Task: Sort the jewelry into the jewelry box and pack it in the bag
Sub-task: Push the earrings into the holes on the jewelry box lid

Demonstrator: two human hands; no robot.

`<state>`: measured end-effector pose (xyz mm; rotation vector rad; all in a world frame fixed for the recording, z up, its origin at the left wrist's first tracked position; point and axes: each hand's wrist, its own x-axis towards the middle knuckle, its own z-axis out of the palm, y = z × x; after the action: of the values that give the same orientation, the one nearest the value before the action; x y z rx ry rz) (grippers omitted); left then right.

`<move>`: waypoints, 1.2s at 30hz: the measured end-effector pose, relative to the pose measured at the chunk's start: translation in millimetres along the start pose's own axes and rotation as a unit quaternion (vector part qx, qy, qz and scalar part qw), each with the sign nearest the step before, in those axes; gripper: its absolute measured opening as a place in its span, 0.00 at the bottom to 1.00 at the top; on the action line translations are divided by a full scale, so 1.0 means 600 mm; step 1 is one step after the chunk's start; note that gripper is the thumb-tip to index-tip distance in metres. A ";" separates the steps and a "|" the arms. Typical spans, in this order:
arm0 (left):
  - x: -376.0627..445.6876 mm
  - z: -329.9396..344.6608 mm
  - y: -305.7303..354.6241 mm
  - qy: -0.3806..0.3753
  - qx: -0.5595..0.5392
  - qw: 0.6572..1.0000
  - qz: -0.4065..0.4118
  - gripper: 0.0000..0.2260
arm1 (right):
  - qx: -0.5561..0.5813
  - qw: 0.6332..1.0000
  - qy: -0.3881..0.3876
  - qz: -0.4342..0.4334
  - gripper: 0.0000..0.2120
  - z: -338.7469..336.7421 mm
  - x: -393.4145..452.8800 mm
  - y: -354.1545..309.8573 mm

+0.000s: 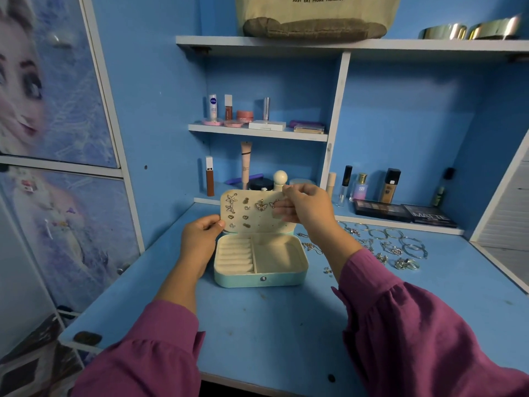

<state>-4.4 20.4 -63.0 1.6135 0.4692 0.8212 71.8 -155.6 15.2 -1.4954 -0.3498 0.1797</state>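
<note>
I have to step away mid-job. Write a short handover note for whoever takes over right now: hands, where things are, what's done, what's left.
Left hand pinches the left edge of the earring panel in the open jewelry box.
Right hand pinches the panel's upper right edge, by a butterfly earring.
Done: several earrings pinned on the panel's left and middle.
Left: ring rolls and side compartment look empty; bangles, rings and chains lie loose on the desk right of the box. Sort them in, close the box, pack it in the bag on the top shelf.
</note>
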 end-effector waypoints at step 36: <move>-0.010 -0.011 0.038 -0.029 0.048 0.996 -0.062 0.13 | 0.138 0.927 -0.249 0.246 0.09 -0.105 0.029 0.057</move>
<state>-16.2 15.7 -42.2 1.6739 0.5695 0.6654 112.7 -206.8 -19.3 -1.2176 -0.3279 0.9833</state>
